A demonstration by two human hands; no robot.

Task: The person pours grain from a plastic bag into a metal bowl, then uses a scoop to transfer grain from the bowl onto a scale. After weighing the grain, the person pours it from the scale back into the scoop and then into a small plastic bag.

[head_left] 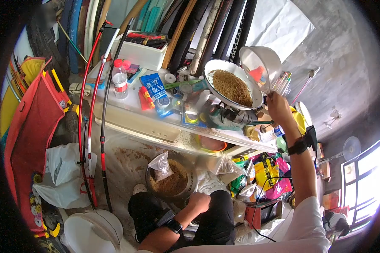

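My right hand (pixel 278 108) is raised at the right, its fingers closed on the lower edge of a clear plastic container (pixel 269 59). This container stands tilted beside a white dish (pixel 210 66) of brown grains (pixel 232 87). Low in the middle, my left hand (pixel 199 202) is closed near my knee, close to the rim of a large bowl; whether it holds anything is hidden. Brown grains (pixel 175 181) and a small clear plastic bag (pixel 161 167) of pale material lie in that bowl.
A cluttered white table (pixel 131 110) carries a red-capped bottle (pixel 119 82), a blue packet (pixel 154 87) and jars. Rods (pixel 102 126) stand at the left, near a red bag (pixel 31 122) and a white bucket (pixel 78 232). Colourful packets (pixel 266 173) lie at the lower right.
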